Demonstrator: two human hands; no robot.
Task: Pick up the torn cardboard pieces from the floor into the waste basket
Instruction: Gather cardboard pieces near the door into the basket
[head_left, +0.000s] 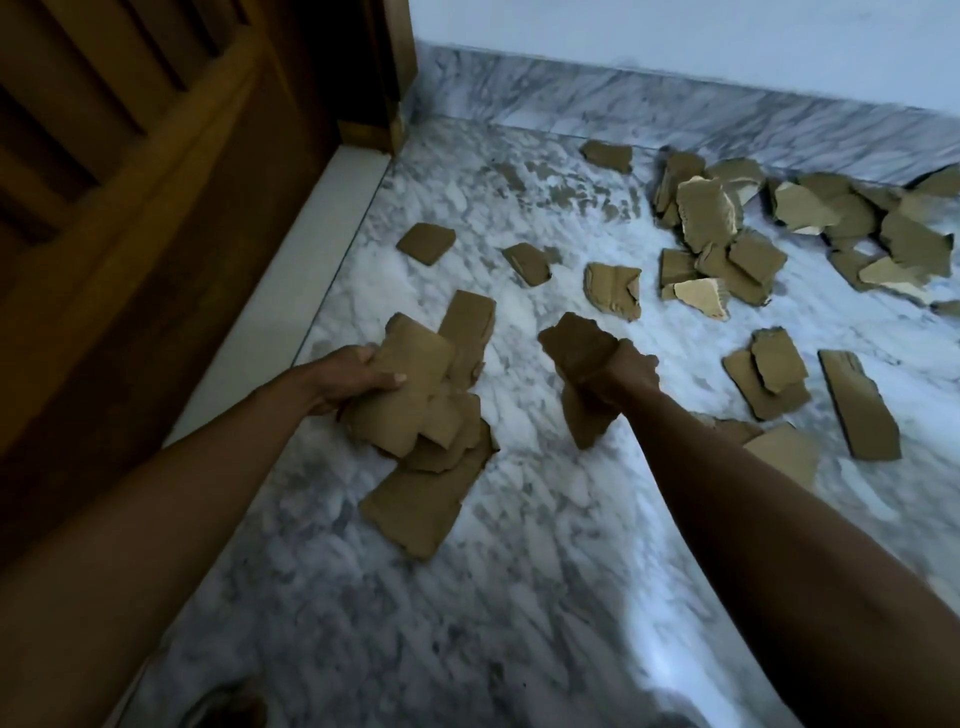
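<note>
Torn brown cardboard pieces lie scattered over the marble floor (519, 545). My left hand (353, 376) grips a stack of cardboard pieces (410, 400) just above the floor, thumb on top. My right hand (618, 374) grips a folded bunch of cardboard (576, 348) that sticks out above and below the fist. A larger heap of pieces (727, 244) sits at the back right near the wall. Single pieces (426, 243) lie between the hands and the wall. The waste basket is out of view.
A wooden door (130, 182) with a pale threshold strip (291, 312) runs along the left. A marble skirting (675, 104) and white wall close off the back. A long cardboard strip (860, 405) lies at the right. Bare marble lies in the foreground.
</note>
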